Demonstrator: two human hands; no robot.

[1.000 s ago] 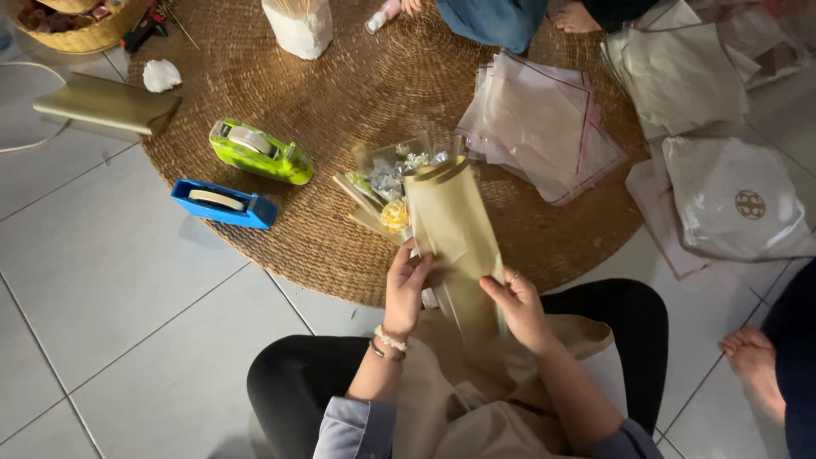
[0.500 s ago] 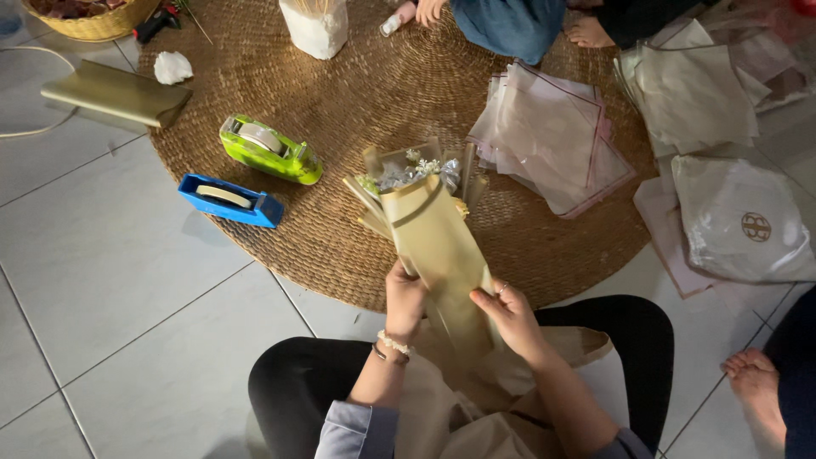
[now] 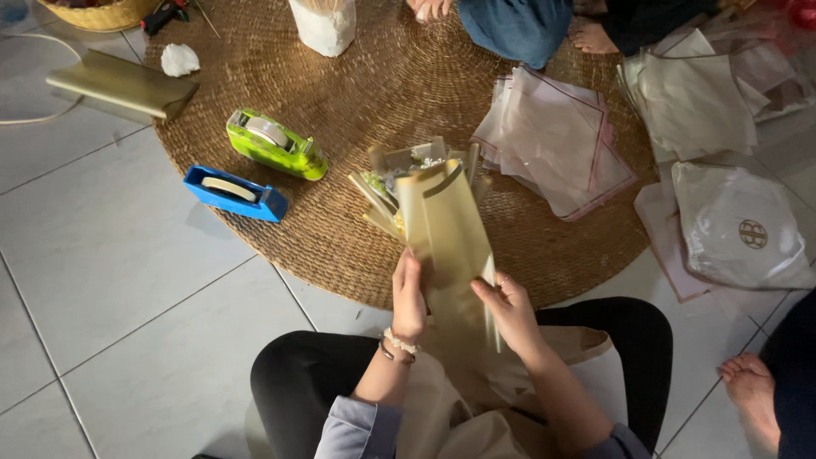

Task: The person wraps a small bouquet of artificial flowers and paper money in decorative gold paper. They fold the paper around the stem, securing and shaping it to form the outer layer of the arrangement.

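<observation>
I sit cross-legged on a tiled floor at the edge of a round woven mat [image 3: 399, 93]. A small flower bouquet [image 3: 406, 174] wrapped in tan paper [image 3: 446, 234] is held upright in front of me. My left hand [image 3: 409, 293] grips the wrap's left edge, a beaded bracelet on its wrist. On the wrap's right side, my right hand [image 3: 508, 310] pinches the lower paper. The stems are hidden under the paper.
A green tape dispenser [image 3: 274, 144] and a blue tape dispenser [image 3: 234, 193] sit on the mat's left. Clear plastic sheets [image 3: 557, 140] lie to the right, with more bags [image 3: 739, 225] beyond. Other people's feet [image 3: 752, 382] are nearby. A folded tan sheet [image 3: 119, 83] lies at far left.
The bouquet and both hands have shifted slightly to the right and lower in view, and the tan wrap now covers more of the flowers.
</observation>
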